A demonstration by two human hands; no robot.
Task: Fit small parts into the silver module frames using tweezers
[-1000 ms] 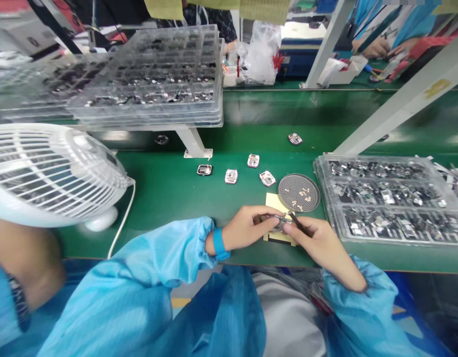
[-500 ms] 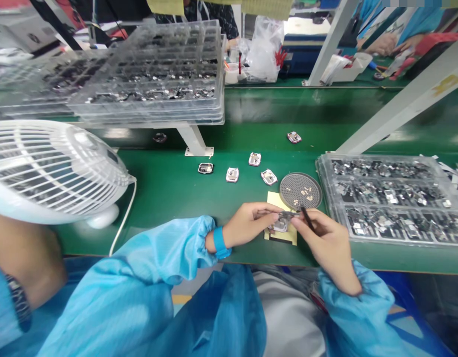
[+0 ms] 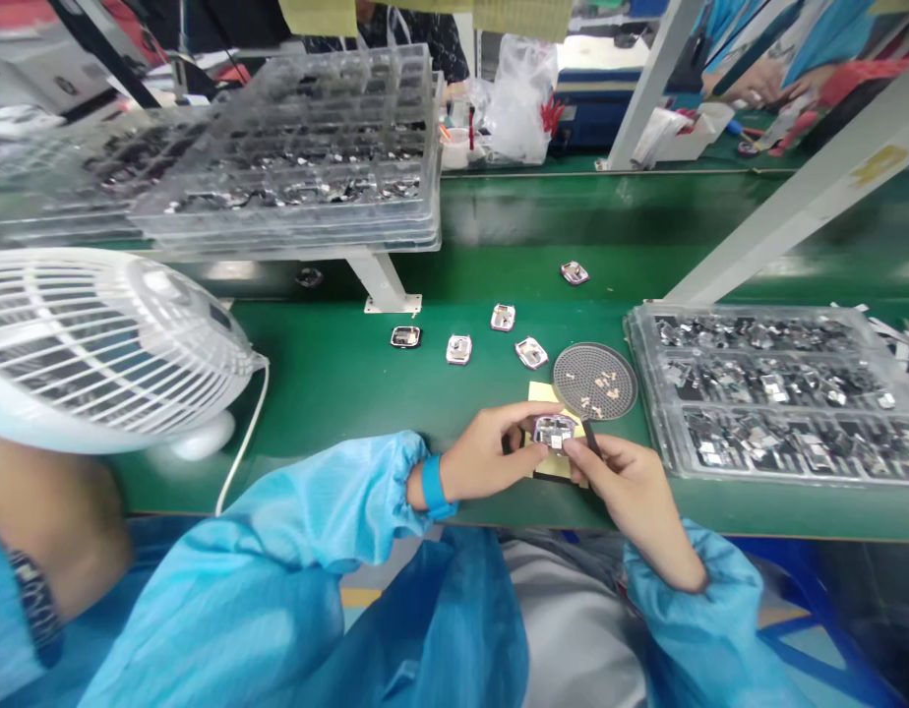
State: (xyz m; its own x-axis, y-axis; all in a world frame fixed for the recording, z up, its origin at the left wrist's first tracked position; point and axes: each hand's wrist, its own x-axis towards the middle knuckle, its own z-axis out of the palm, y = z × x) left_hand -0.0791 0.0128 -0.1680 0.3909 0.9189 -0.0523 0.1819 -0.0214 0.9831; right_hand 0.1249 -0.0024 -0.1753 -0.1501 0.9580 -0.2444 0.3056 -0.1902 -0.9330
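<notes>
Casing (image 3: 554, 427), lower centre, pinched in left fingers (image 3: 524, 460), might slip if right fingers (image 3: 596, 470), gripping a dark tool (image 3: 591, 437), overpress.

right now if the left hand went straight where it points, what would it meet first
The left hand holds the small device, so that comes first. Just past it, the dark tool in the right hand looks next in line, though depth is hard to judge.
</notes>
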